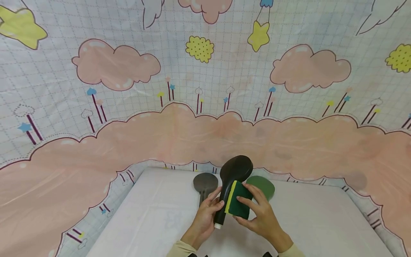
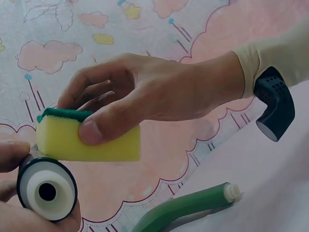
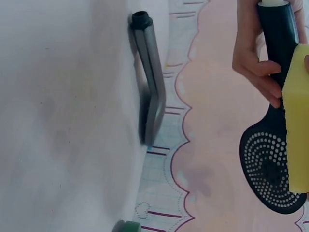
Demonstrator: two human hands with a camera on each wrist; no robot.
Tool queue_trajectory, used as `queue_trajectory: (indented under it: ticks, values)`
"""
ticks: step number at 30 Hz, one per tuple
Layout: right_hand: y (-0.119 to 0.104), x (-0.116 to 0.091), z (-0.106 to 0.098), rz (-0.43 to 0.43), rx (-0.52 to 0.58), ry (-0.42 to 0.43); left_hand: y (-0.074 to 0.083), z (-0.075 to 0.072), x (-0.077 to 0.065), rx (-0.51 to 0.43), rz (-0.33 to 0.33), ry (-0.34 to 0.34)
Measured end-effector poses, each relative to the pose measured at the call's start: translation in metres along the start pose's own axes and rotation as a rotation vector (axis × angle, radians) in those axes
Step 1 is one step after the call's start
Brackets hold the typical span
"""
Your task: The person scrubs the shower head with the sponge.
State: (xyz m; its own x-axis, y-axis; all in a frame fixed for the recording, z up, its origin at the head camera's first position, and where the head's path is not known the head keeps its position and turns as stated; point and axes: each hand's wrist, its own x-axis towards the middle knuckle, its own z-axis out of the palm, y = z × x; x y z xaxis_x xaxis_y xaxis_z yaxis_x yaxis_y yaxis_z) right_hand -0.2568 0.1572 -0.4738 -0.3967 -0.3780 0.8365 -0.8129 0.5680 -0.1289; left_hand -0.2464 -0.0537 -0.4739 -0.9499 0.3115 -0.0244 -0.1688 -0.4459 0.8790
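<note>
A black handheld shower head (image 1: 236, 169) is gripped by its handle in my left hand (image 1: 203, 218). Its round head points up and away, and its white threaded end (image 2: 47, 192) faces the left wrist camera. Small nozzle holes dot the spray face (image 3: 263, 157) in the right wrist view. My right hand (image 1: 264, 219) pinches a sponge (image 1: 241, 204) with a green scouring side and a yellow foam side. The yellow side (image 2: 101, 145) lies against the black handle. Part of the handle is hidden behind the sponge and the left fingers.
On the white table (image 1: 151, 210), a grey shower head (image 1: 205, 182) lies behind my left hand. A green shower head (image 1: 263, 187) lies behind the right hand, partly covered by it. Behind the table hangs a cloth (image 1: 205, 139) printed with clouds and stars.
</note>
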Motion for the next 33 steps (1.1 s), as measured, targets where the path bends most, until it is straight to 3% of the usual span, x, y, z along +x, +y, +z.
queue_trajectory:
  ticks: [10, 17, 21, 33]
  values:
    - [0.003, -0.004, -0.007, 0.007, -0.018, 0.030, -0.011, -0.001, 0.004, 0.109, 0.023, 0.084]
    - [0.010, -0.004, -0.016, 0.004, -0.045, 0.031, -0.020, 0.004, 0.008, 0.237, 0.089, 0.116]
    - [0.014, -0.007, -0.024, 0.049, -0.072, 0.012, -0.025, 0.007, 0.011, 0.316, 0.122, 0.138]
    - [0.028, -0.025, -0.047, 0.137, -0.102, -0.009, -0.039, 0.008, 0.024, 0.332, 0.152, 0.240]
